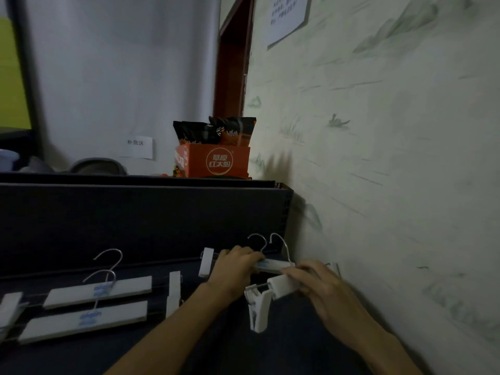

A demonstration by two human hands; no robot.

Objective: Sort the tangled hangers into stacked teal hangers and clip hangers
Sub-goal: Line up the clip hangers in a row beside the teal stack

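- Head view: everything sits on a dark surface [67,358] that runs up to a dark back panel [135,220], with a pale patterned wall [378,131] along its right edge.
- Left hand [238,269] is near the back right corner, fingers curled over the white bar of a clip hanger [273,265], so it's gripping that one. Two metal hooks [281,246] stick up just behind it.
- Right hand [319,285] is just beside the left, closer to the right edge, fingers wrapped round a second white clip hanger [281,286]. Its clip [258,312] hangs off the bar's end, pointing down toward the front.
- The two held hangers look like they overlap or touch, but it's blurry and I can't tell whether they're actually hooked together.
- Toward the left side, two more clip hangers [97,292] lie flat one in front of the other, hooks toward the back, with white clips [173,290] at their ends. Well apart from the hands.
- Another white clip [206,262] sits at the back, just left of the left hand.
- On the ledge above the back panel there's an orange box [213,161] with dark snack packets [216,131] standing in it.
- A small paper label [136,148] is stuck on the white wall behind.
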